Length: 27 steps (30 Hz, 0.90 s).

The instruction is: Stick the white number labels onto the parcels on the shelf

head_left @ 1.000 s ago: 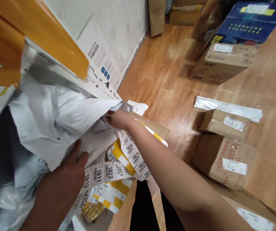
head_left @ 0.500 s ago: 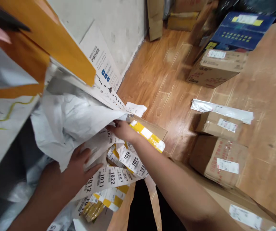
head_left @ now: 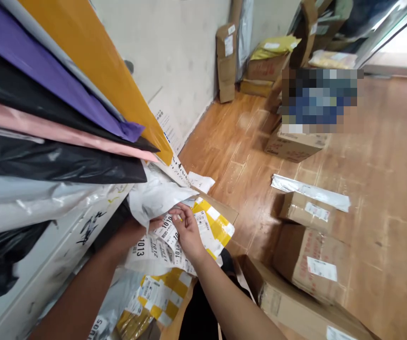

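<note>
A strip of printed number labels (head_left: pixel 166 231) lies between my two hands. My right hand (head_left: pixel 189 233) has its fingers curled on the strip's right part. My left hand (head_left: pixel 142 229) reaches in from the left and is closed at the strip's left end, its fingers partly covered by a white plastic parcel bag (head_left: pixel 157 196). More labels, one reading 1013 (head_left: pixel 140 248), hang below. Behind my right hand sits a yellow-and-white checked parcel (head_left: pixel 220 224), and a similar taped parcel (head_left: pixel 168 293) lies lower down.
To the left a shelf (head_left: pixel 107 208) holds black, pink, purple and orange bags (head_left: pixel 132 130). Cardboard boxes (head_left: pixel 320 264) and a long silver packet (head_left: pixel 309 191) lie on the wooden floor at right. More cartons (head_left: pixel 226 61) lean against the far wall.
The view has tilted up and shifted, showing more of the shelf. My hands have come closer together at the label strip, and my right hand has moved from the bag's edge onto the labels.
</note>
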Available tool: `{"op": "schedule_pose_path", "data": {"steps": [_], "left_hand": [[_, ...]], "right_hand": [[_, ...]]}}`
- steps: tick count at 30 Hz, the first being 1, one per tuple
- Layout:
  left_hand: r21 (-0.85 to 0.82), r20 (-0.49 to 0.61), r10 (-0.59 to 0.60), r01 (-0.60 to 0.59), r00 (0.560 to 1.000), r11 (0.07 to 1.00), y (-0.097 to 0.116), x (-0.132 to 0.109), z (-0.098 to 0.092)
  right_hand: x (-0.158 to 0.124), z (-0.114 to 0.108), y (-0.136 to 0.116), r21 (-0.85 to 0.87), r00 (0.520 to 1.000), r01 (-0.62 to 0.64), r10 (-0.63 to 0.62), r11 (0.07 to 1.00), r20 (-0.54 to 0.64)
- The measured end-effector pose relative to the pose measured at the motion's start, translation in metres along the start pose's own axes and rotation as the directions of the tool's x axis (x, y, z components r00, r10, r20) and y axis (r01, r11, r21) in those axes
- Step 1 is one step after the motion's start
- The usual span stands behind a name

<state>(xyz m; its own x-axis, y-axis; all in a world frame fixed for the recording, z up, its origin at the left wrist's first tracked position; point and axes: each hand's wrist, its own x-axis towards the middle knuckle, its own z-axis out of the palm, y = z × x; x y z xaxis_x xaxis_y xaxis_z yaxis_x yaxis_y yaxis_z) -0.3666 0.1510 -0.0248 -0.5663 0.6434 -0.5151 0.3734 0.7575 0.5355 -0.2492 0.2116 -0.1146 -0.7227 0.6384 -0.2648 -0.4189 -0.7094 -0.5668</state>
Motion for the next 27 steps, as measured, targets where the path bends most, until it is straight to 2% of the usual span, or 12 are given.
{"op": "schedule_pose_path", "data": {"steps": [4, 9, 14, 22, 24, 27], "left_hand": [[-0.044, -0.012, 0.005, -0.006, 1.000, 0.999, 0.004, -0.006, -0.010], [0.012, -0.017, -0.016, 0.017, 1.000, 1.000, 0.003, -0.009, -0.011], [0.223, -0.074, -0.081, 0.095, 0.994, 0.970, -0.001, -0.007, -0.008], [0.587, -0.205, -0.071, 0.181, 0.976, 0.789, 0.005, -0.010, 0.014], [0.635, -0.219, -0.043, 0.176, 0.975, 0.752, 0.005, -0.013, 0.018], [0.676, -0.220, -0.007, 0.158, 0.975, 0.720, 0.002, -0.014, 0.019]], "right_hand": [[-0.008, 0.002, -0.004, -0.050, 0.996, -0.072, 0.075, 0.996, 0.049], [-0.013, 0.006, -0.001, -0.108, 0.985, -0.143, 0.152, 0.984, 0.084], [-0.008, 0.004, 0.013, -0.145, 0.961, -0.274, 0.267, 0.951, -0.068], [0.006, -0.002, 0.045, -0.162, 0.911, -0.346, 0.290, 0.924, -0.294], [0.003, -0.002, 0.046, -0.153, 0.906, -0.346, 0.288, 0.926, -0.311], [-0.006, -0.003, 0.040, -0.134, 0.909, -0.379, 0.341, 0.916, -0.241]]}}
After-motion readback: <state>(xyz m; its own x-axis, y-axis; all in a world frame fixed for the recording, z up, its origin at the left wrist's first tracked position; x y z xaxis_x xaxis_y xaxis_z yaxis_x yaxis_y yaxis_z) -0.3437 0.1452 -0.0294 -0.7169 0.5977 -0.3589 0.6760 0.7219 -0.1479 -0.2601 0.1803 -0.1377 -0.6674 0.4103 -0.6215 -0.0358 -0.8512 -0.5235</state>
